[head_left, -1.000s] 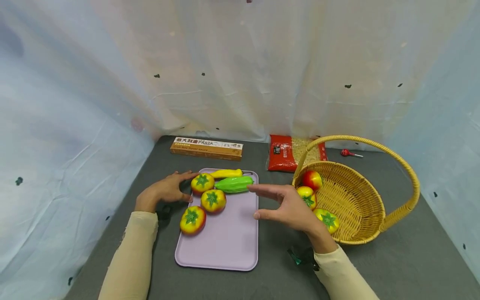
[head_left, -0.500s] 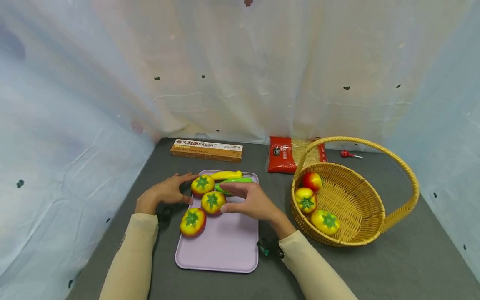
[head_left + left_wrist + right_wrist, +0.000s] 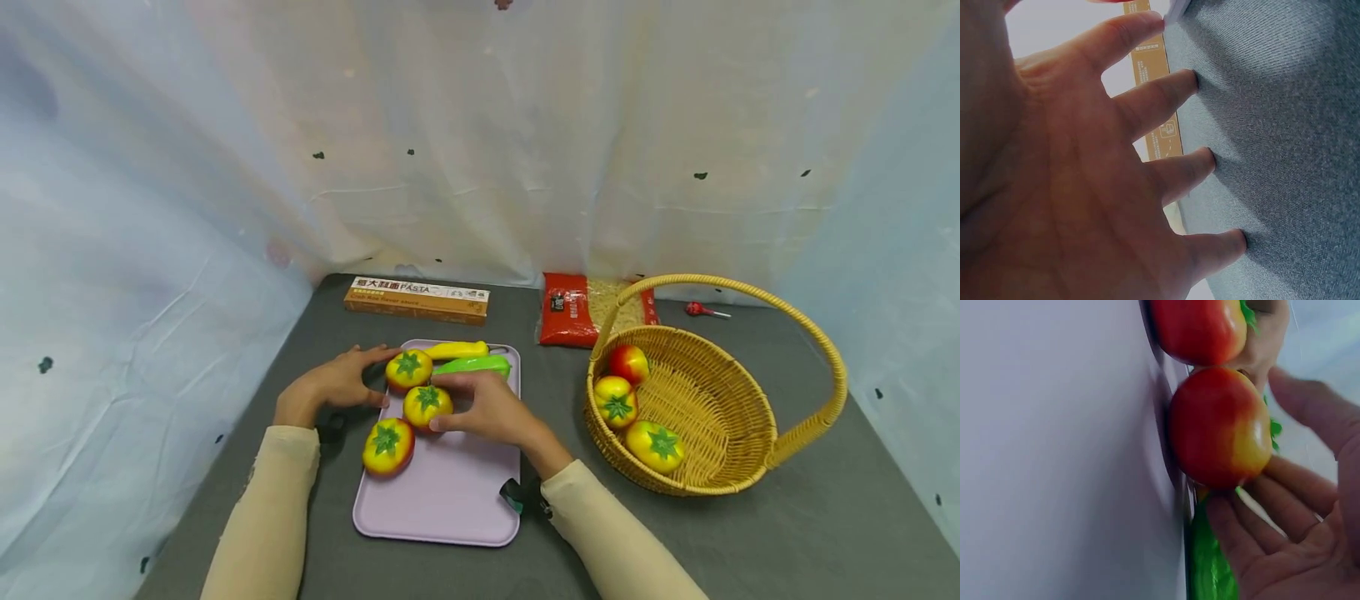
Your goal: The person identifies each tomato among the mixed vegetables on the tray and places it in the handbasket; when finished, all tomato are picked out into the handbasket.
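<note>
On the lilac tray (image 3: pixel 450 500) lie three red-and-yellow toy persimmons with green leafy tops: a middle one (image 3: pixel 426 406), a back one (image 3: pixel 408 369) and a front one (image 3: pixel 387 447). My right hand (image 3: pixel 491 408) reaches around the middle persimmon, thumb on its near side, fingers behind it. In the right wrist view those fingers (image 3: pixel 1272 519) lie fairly straight along the fruit and the palm stays apart from it. My left hand (image 3: pixel 337 383) is spread at the tray's left edge, its fingertips (image 3: pixel 1200 159) on the dark cloth, holding nothing.
Behind the persimmons lie a yellow pepper (image 3: pixel 456 350) and a green ridged vegetable (image 3: pixel 480 364). A wicker basket (image 3: pixel 720 400) with a tall handle stands right, three fruits inside. Farther back are a pasta box (image 3: pixel 416 301), a red pasta bag (image 3: pixel 566 308) and a lollipop (image 3: pixel 697 309).
My right hand has moved left from beside the basket, over the tray, to the middle persimmon. My left hand has stayed at the tray's left edge.
</note>
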`<state>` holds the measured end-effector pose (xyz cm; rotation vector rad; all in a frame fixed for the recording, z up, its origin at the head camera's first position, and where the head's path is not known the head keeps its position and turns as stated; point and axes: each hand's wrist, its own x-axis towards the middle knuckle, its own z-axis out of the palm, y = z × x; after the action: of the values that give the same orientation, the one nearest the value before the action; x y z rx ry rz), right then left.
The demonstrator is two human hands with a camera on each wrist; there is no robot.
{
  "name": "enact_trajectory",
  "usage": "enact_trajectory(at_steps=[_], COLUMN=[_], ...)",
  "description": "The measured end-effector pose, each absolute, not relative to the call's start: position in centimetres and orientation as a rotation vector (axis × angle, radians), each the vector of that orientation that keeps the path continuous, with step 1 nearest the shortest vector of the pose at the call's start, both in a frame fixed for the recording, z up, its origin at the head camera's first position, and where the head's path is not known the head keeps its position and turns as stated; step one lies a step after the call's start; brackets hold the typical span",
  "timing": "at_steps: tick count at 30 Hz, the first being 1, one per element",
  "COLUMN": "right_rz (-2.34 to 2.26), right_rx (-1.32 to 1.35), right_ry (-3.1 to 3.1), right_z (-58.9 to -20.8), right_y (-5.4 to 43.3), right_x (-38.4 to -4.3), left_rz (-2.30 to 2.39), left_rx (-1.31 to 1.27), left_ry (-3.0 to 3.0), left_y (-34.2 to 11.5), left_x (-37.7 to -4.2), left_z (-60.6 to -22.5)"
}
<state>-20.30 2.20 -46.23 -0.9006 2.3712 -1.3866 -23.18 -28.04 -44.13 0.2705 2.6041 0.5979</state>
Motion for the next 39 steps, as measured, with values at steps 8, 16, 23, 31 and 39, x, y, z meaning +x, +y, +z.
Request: enact_trajectory(at_steps=[8,16,23,31,39], right_rz=[-1.302,-1.402,-1.436,-1.477,-1.352], right_rx=[-0.849,-0.91,-0.889,-0.856,-0.679], right_ry=[2.47,2.393,2.312,2.351,2.602], right_z=[-46.5,-45.0,-42.2,-40.3,-38.7], right_y=[1.6,3.7,9.0,18.3,28.4], right_x=[-19.9,-18.6,-16.3,-13.4,-10.6], left_rz=[0.581,0.582,0.597,0.596,0.611], left_rx=[0.283,0.283,0.281,0.283,0.283], left_ry=[2.607,2.613,2.615,2.606,2.601], left_y=[-28.1,-28.1,-27.9,-28.0,-28.0], left_x=[-23.4,-23.2,-23.1,-23.2,-23.1], left_z=[-44.2,-44.2,-44.1,-44.3,-44.2])
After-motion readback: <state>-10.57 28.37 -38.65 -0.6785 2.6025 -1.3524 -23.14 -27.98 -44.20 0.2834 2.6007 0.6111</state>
